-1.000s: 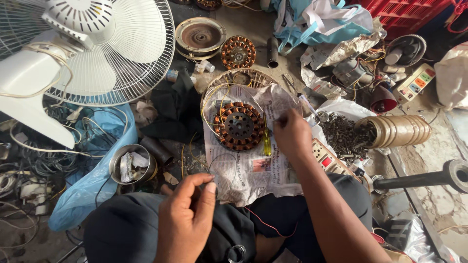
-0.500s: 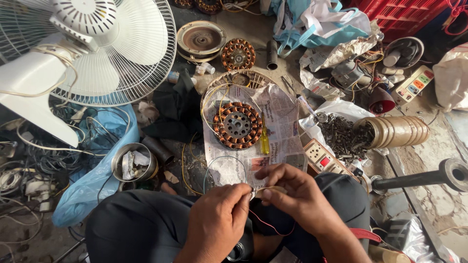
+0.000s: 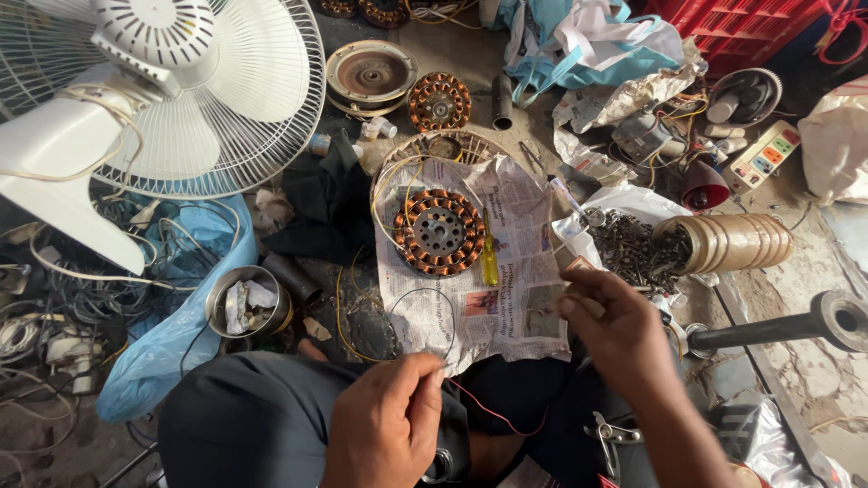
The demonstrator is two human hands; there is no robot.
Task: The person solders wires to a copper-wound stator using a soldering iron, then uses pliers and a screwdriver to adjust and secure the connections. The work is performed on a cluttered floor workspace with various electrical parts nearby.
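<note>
The left hand (image 3: 389, 420) sits low at about 6 o'clock, fingers curled narrow with thumb and forefinger pinched on a thin red wire (image 3: 493, 414) that runs off toward 3 o'clock across the dark trousers. A thin dark wire loop (image 3: 425, 316) rises from the same pinch and arcs over the newspaper (image 3: 515, 262). The right hand (image 3: 615, 330) is at 4 o'clock, fingers bent close together, fingertips pinched at the newspaper's right edge; what lies between them is too small to tell.

On the newspaper, at the centre, lies one copper-wound stator (image 3: 438, 232), flat, with yellow leads curling off to 9 o'clock. Just beside it, toward 3 o'clock, lies one yellow-handled screwdriver (image 3: 489, 258). A second wound stator (image 3: 439, 101) lies at 12 o'clock off the paper, with a round rusty motor cover (image 3: 371, 74) next to it and a short dark tube (image 3: 503, 99) on its other side.

At 10 o'clock one white pedestal fan (image 3: 172, 90) lies tilted, its grille over a tangle of cables. A blue plastic bag (image 3: 181, 316) and one metal tin (image 3: 246, 303) lie at 8 o'clock. At 3 o'clock a heap of screws (image 3: 633, 248) lies beside a stack of tape rolls (image 3: 732, 242); a white power strip (image 3: 764, 161) lies at 2 o'clock, and a dark metal pipe (image 3: 787, 330) points in from the right.
</note>
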